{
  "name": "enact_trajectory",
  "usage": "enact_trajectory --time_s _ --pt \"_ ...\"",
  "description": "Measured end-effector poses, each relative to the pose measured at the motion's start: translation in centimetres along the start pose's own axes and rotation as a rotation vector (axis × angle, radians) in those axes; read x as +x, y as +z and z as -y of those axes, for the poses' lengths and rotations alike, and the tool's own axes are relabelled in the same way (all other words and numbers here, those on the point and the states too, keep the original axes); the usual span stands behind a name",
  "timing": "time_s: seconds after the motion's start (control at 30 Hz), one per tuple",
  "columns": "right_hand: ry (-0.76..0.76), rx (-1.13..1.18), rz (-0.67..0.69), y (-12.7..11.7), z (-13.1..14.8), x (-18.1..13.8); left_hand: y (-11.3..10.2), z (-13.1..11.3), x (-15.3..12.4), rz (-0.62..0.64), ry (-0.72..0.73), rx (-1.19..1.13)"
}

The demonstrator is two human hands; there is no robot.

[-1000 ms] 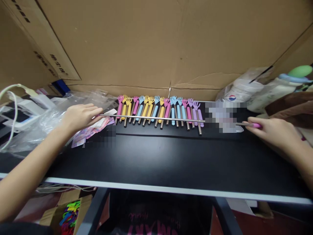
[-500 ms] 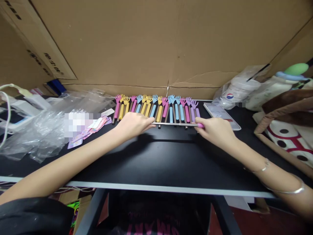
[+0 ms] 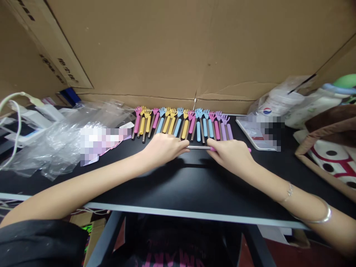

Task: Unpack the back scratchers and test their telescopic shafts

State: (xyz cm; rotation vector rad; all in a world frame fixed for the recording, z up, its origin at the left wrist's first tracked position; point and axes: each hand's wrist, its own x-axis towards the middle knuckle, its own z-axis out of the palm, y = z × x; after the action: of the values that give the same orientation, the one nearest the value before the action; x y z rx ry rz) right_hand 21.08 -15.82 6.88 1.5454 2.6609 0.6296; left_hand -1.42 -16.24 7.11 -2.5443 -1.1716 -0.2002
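Observation:
A telescopic back scratcher [image 3: 198,147] is held level above the front of the black desk, its bare metal rod showing between my hands. My left hand [image 3: 164,149] is closed around the rod's left end, which its fingers hide. Wrapped round the pink grip is my right hand [image 3: 232,155], with a bit of pink showing past its far side. Just behind both hands lies a row of back scratchers [image 3: 198,130] with pink, yellow, blue and purple handles and claw heads pointing to the back.
Crumpled clear plastic bags [image 3: 63,137] and printed cards [image 3: 111,142] lie at left, beside white devices with a cable [image 3: 20,111]. At right are a phone [image 3: 251,135], a bagged cup [image 3: 282,102] and a fabric bag [image 3: 319,148]. A cardboard wall [image 3: 167,52] closes off the back.
My hands have come closer together, the right one moving left, and less of the metal rod shows between them. The pink grip now sticks out beyond my right hand.

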Motion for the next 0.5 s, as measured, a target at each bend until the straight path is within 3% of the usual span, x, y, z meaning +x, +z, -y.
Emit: enact_trajectory --time_s 0.13,0.27,0.5 --pt "-0.05 -0.052 -0.094 -0.1 -0.9 -0.8 -0.3 1.1 -1.2 -0.045 0.055 -0.008" --pt "-0.056 -0.074 -0.169 0.2 -3.6 -2.0 -0.9 3.6 -2.8 -0.102 0.077 0.077" --pt "0.04 -0.084 -0.007 0.3 -8.8 -3.4 -1.1 7.7 -5.2 -0.081 -0.002 0.173"
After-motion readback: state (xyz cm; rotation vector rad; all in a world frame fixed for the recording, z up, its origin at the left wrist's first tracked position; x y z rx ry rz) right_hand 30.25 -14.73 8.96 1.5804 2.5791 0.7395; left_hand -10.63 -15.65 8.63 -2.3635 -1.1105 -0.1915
